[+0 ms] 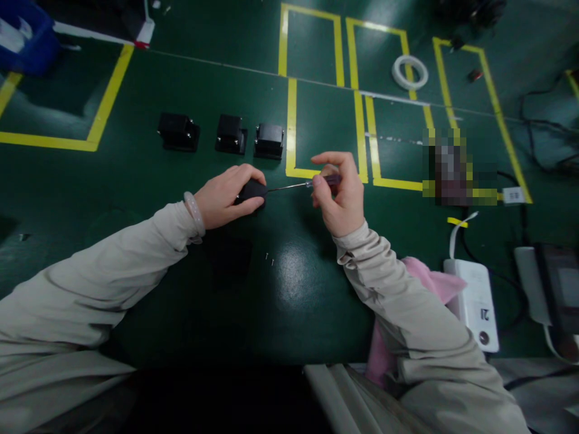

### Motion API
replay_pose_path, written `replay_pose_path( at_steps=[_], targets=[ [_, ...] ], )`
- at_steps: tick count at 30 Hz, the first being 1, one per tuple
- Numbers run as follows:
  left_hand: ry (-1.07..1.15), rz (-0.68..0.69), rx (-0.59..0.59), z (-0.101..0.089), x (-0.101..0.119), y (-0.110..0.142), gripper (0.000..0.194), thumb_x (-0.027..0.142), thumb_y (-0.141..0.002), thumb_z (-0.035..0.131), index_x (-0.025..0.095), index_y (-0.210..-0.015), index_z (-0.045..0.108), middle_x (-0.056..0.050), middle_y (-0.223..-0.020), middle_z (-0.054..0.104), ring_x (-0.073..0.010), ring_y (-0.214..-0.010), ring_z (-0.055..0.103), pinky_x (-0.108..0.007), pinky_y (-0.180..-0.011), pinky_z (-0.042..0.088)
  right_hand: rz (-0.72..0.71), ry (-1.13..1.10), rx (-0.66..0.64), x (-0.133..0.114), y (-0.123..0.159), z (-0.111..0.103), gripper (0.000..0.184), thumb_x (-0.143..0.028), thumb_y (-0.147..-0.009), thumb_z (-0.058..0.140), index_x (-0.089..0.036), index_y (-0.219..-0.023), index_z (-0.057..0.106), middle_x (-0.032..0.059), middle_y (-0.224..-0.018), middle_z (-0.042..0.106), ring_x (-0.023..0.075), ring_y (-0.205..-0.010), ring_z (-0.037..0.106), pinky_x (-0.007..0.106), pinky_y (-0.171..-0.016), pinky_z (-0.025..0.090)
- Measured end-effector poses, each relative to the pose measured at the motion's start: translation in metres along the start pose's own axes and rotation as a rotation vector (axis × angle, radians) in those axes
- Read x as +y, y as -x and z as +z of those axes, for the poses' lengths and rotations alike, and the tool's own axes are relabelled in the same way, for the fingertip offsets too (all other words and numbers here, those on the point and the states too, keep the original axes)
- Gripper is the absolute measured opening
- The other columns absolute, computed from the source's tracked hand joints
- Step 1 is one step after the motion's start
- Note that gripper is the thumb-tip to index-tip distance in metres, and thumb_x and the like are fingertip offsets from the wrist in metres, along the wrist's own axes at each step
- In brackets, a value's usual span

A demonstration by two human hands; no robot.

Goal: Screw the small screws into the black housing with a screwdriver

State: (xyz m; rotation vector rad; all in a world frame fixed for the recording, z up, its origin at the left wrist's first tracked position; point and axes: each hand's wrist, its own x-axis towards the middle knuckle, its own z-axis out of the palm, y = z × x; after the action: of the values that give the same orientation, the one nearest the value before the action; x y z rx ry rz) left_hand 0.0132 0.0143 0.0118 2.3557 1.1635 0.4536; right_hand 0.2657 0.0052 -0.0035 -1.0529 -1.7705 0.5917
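My left hand (228, 196) is closed round a small black box-shaped part (253, 191), low over or on the green table. In my right hand (341, 196) is a screwdriver (294, 185), its dark handle between thumb and fingers. The thin shaft points left, and its tip meets the right side of the black part; the exact contact is too small to make out. Behind my left hand stand three similar black parts with shiny screws: one on the left (178, 131), one in the middle (230, 134), one on the right (269, 141). Two small screws (269, 259) lie nearer to me.
Yellow tape (292, 126) marks rectangles on the green table (298, 313). A white tape roll (409, 73) lies at the back right. By my right forearm are a pink cloth (427, 277) and a white power strip (474, 301). A blue bin (34, 45) stands far left.
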Motion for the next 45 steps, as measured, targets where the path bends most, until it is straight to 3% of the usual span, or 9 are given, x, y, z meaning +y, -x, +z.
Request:
replay_pose_path(
  at_steps=[7,13,21,27,31,36,42,45],
  targets=[
    [0.001,-0.011,-0.001,0.0005,-0.001,-0.0001,0.041,0.048,-0.09,0.046,0.018,-0.115,0.057,-0.009,-0.111,0.063,-0.025,-0.101,0.059,-0.041,-0.091,0.049,0.034,-0.013,-0.021,-0.0062,-0.0019,-0.0014,0.033,-0.052,-0.1,0.048,-0.021,-0.099,0.06,-0.0002,-0.083,0.063,0.0106,-0.068,0.06,0.03,-0.068,0.052],
    [-0.001,0.003,-0.007,-0.0006,-0.0007,0.0001,0.041,0.047,-0.091,0.046,0.016,-0.116,0.057,-0.01,-0.112,0.063,-0.0251,-0.102,0.06,-0.04,-0.091,0.049,0.005,0.005,-0.013,-0.0038,-0.0003,-0.0011,0.037,-0.054,-0.099,0.048,-0.023,-0.118,0.057,-0.0017,-0.076,0.057,0.0122,-0.064,0.055,0.031,-0.064,0.052],
    [-0.003,-0.018,-0.013,-0.0009,-0.0003,0.0,0.043,0.049,-0.09,0.045,0.017,-0.116,0.057,-0.009,-0.113,0.064,-0.0258,-0.104,0.06,-0.041,-0.092,0.05,0.024,0.005,-0.024,-0.0093,-0.0031,-0.0022,0.038,-0.053,-0.101,0.046,-0.02,-0.098,0.063,0.0013,-0.084,0.066,0.0108,-0.068,0.061,0.03,-0.068,0.053],
    [0.007,-0.01,-0.001,-0.0003,-0.0012,0.0005,0.043,0.048,-0.09,0.046,0.016,-0.115,0.058,-0.01,-0.113,0.064,-0.0261,-0.103,0.061,-0.041,-0.092,0.05,0.011,0.017,-0.026,-0.005,-0.001,-0.0017,0.036,-0.054,-0.1,0.046,-0.023,-0.115,0.059,-0.0011,-0.077,0.059,0.0116,-0.061,0.053,0.03,-0.061,0.051],
    [0.004,-0.011,-0.007,-0.0008,-0.001,0.0,0.044,0.049,-0.09,0.046,0.016,-0.116,0.058,-0.01,-0.113,0.064,-0.0259,-0.103,0.061,-0.041,-0.09,0.051,0.017,-0.003,-0.019,-0.0046,-0.0015,-0.0019,0.034,-0.052,-0.1,0.048,-0.022,-0.111,0.06,-0.0019,-0.074,0.057,0.0119,-0.064,0.055,0.031,-0.065,0.051],
    [0.01,-0.004,-0.012,-0.0011,-0.0009,-0.0002,0.044,0.049,-0.09,0.046,0.016,-0.116,0.058,-0.011,-0.114,0.065,-0.026,-0.103,0.061,-0.042,-0.092,0.051,0.025,-0.013,-0.027,-0.0082,-0.0031,-0.0021,0.035,-0.051,-0.101,0.047,-0.02,-0.099,0.063,0.0018,-0.087,0.067,0.0119,-0.072,0.063,0.032,-0.072,0.053],
    [0.016,-0.006,-0.011,-0.0015,-0.001,-0.0004,0.044,0.049,-0.09,0.046,0.016,-0.115,0.058,-0.011,-0.113,0.065,-0.0254,-0.102,0.061,-0.041,-0.09,0.051,-0.013,0.004,-0.013,-0.0035,-0.0006,-0.0017,0.035,-0.051,-0.1,0.048,-0.022,-0.116,0.06,-0.0017,-0.076,0.059,0.0119,-0.064,0.056,0.031,-0.065,0.051],
    [0.009,-0.015,-0.02,-0.0016,-0.0005,-0.0002,0.046,0.049,-0.089,0.045,0.015,-0.116,0.058,-0.011,-0.113,0.064,-0.026,-0.101,0.061,-0.042,-0.091,0.051,-0.011,-0.007,-0.011,-0.0042,-0.0014,-0.0022,0.034,-0.049,-0.101,0.049,-0.02,-0.111,0.062,-0.0012,-0.079,0.062,0.011,-0.067,0.059,0.03,-0.067,0.052]
  ],
)
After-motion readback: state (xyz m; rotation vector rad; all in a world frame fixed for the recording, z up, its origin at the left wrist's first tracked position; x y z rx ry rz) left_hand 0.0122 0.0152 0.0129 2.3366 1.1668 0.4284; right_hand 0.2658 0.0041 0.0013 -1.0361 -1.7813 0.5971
